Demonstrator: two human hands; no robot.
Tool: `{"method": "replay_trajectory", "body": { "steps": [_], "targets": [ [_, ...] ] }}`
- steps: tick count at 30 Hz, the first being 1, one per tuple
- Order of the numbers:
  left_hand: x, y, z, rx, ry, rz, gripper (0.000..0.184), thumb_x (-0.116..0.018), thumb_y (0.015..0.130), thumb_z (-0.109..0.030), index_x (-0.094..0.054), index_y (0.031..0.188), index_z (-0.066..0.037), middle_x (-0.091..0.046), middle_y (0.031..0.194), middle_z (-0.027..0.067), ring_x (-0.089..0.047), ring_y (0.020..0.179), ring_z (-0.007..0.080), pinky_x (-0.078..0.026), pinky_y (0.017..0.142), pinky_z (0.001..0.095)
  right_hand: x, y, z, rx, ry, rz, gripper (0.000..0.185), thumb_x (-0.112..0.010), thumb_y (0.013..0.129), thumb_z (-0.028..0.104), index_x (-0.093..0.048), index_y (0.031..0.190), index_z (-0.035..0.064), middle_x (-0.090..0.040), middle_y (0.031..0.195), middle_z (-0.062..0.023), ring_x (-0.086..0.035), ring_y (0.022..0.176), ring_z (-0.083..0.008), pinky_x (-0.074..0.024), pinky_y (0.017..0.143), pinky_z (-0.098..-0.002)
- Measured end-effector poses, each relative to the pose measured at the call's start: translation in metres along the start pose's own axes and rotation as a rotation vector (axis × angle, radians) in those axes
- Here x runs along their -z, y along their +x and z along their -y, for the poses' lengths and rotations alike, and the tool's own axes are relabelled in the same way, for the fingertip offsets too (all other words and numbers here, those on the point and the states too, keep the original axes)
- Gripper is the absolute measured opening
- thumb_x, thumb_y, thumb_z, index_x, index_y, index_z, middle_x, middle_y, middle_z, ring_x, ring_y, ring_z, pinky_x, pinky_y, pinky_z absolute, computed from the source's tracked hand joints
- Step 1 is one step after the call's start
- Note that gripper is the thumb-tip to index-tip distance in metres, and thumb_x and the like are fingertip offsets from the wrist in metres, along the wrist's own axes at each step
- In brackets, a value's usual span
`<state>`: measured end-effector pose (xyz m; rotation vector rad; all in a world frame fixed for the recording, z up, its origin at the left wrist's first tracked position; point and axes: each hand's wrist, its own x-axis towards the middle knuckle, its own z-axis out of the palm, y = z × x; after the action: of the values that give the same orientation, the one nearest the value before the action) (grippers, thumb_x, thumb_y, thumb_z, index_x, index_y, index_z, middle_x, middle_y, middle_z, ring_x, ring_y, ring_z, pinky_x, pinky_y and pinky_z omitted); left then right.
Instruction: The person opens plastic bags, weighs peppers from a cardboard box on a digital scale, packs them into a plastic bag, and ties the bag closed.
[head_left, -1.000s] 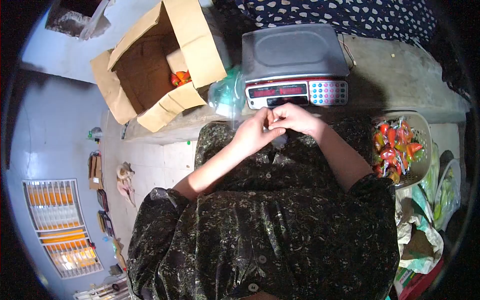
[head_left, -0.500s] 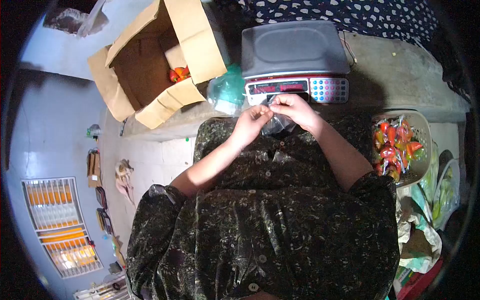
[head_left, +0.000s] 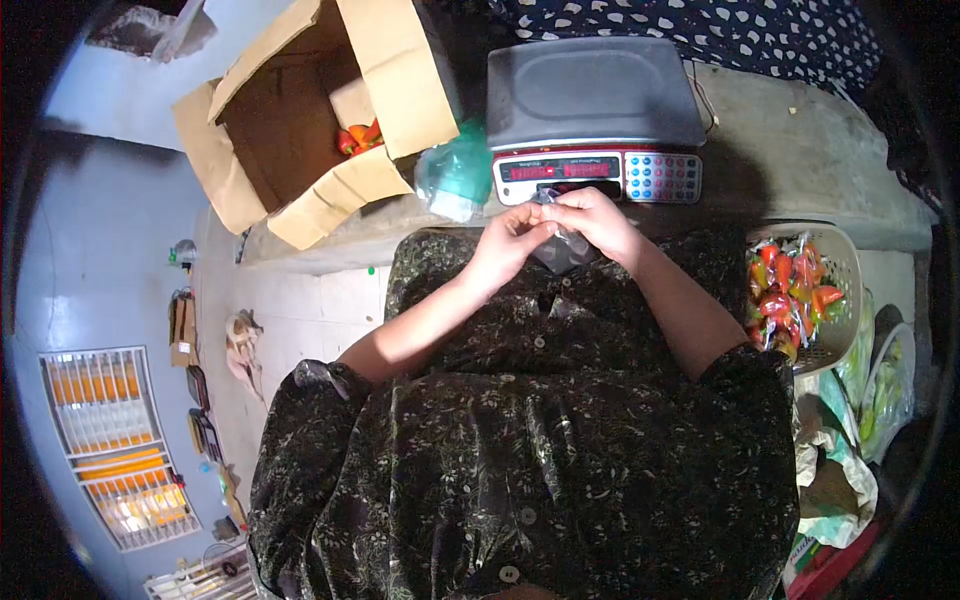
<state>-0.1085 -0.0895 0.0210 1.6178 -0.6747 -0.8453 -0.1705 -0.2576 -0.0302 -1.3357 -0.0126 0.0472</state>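
Note:
My left hand (head_left: 508, 243) and my right hand (head_left: 598, 222) meet in front of the scale, both with fingers pinched on a clear plastic bag (head_left: 566, 250). The bag hangs below the fingertips over my lap; its top is hidden by the fingers, and no contents can be made out. Just beyond the hands stands a digital weighing scale (head_left: 596, 100) with a grey platform, red lit digits and a keypad. To the left of the scale lies a green-tinted clear plastic bag (head_left: 455, 172).
An open cardboard box (head_left: 400, 90) at upper left holds a few red peppers (head_left: 358, 137). At right, a plastic basket (head_left: 848, 285) contains bagged red and green peppers (head_left: 785, 290). Below it sits an opened sack (head_left: 835, 490). A cat-like animal (head_left: 243, 350) lies on the floor.
The clear bag hangs a little straighter beneath my fingers, which still pinch it. The hands have shifted slightly to the right, and the view has moved a little.

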Motion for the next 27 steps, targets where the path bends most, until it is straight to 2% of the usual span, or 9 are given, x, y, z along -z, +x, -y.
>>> {"method": "replay_trajectory", "body": {
  "steps": [6, 12, 15, 18, 21, 24, 25, 27],
  "targets": [
    [0.005, 0.003, -0.005, 0.200, -0.211, -0.158, 0.010, -0.056, 0.089, -0.017, -0.060, 0.089, -0.008, -0.061, 0.079, -0.0013, -0.055, 0.075, 0.0077, -0.040, 0.072, 0.0214, -0.003, -0.004, 0.011, 0.009, 0.036, 0.023, 0.021, -0.060, 0.087, 0.020, -0.069, 0.079, 0.0031, -0.055, 0.064, 0.0062, -0.044, 0.059, -0.0024, -0.0331, 0.054, -0.0201],
    [0.007, 0.004, 0.001, 0.102, -0.186, -0.132, 0.010, -0.056, 0.088, -0.014, -0.061, 0.088, -0.006, -0.061, 0.079, -0.0009, -0.055, 0.078, 0.0078, -0.040, 0.075, 0.0214, -0.004, -0.007, 0.014, 0.028, 0.109, 0.011, 0.015, -0.058, 0.085, 0.013, -0.068, 0.080, 0.0029, -0.055, 0.065, 0.0051, -0.047, 0.063, -0.0034, -0.0351, 0.058, -0.0203],
    [0.005, 0.004, 0.002, 0.056, -0.074, -0.128, 0.010, -0.056, 0.087, -0.013, -0.061, 0.087, -0.004, -0.061, 0.079, -0.0004, -0.055, 0.078, 0.0077, -0.040, 0.076, 0.0216, -0.006, -0.004, 0.010, 0.144, 0.101, -0.063, 0.014, -0.058, 0.084, 0.010, -0.066, 0.075, 0.0029, -0.056, 0.071, 0.0032, -0.048, 0.067, -0.0043, -0.0370, 0.062, -0.0209],
    [0.003, 0.004, 0.000, 0.029, -0.001, -0.120, 0.010, -0.056, 0.086, -0.012, -0.061, 0.087, -0.004, -0.061, 0.078, -0.0005, -0.055, 0.078, 0.0074, -0.041, 0.075, 0.0211, 0.004, -0.001, 0.001, 0.138, 0.087, 0.003, 0.008, -0.060, 0.083, 0.008, -0.064, 0.078, 0.0022, -0.057, 0.078, 0.0015, -0.050, 0.071, -0.0056, -0.0389, 0.065, -0.0219],
    [0.005, 0.003, 0.002, 0.089, -0.043, -0.162, 0.011, -0.055, 0.087, -0.013, -0.061, 0.087, -0.004, -0.061, 0.078, -0.0007, -0.054, 0.076, 0.0078, -0.041, 0.072, 0.0209, -0.001, 0.000, 0.006, 0.156, 0.173, -0.037, 0.004, -0.062, 0.082, 0.006, -0.062, 0.084, 0.0019, -0.058, 0.083, 0.0007, -0.051, 0.075, -0.0061, -0.0402, 0.070, -0.0220],
    [0.009, 0.006, 0.005, 0.090, -0.157, -0.212, 0.011, -0.052, 0.088, -0.013, -0.060, 0.086, -0.005, -0.061, 0.077, -0.0007, -0.054, 0.072, 0.0078, -0.041, 0.070, 0.0206, -0.005, -0.001, 0.009, 0.064, 0.171, 0.005, 0.006, -0.060, 0.085, 0.006, -0.059, 0.089, 0.0027, -0.058, 0.083, 0.0022, -0.051, 0.077, -0.0055, -0.0401, 0.073, -0.0229],
    [0.010, 0.008, 0.007, 0.120, -0.261, -0.242, 0.010, -0.052, 0.089, -0.012, -0.060, 0.088, -0.006, -0.058, 0.075, -0.0026, -0.050, 0.069, 0.0059, -0.039, 0.065, 0.0204, -0.002, 0.001, 0.001, 0.051, 0.145, 0.029, 0.004, -0.060, 0.085, 0.007, -0.059, 0.088, 0.0038, -0.057, 0.082, 0.0036, -0.050, 0.077, -0.0052, -0.0396, 0.074, -0.0223],
    [0.015, 0.011, 0.007, 0.119, -0.414, -0.291, 0.009, -0.052, 0.089, -0.014, -0.058, 0.090, -0.007, -0.058, 0.076, -0.0028, -0.050, 0.069, 0.0062, -0.039, 0.064, 0.0209, 0.001, 0.002, -0.002, 0.062, 0.105, 0.014, 0.005, -0.060, 0.086, 0.008, -0.059, 0.089, 0.0042, -0.056, 0.082, 0.0044, -0.049, 0.077, -0.0052, -0.0392, 0.073, -0.0219]
  ]
}}
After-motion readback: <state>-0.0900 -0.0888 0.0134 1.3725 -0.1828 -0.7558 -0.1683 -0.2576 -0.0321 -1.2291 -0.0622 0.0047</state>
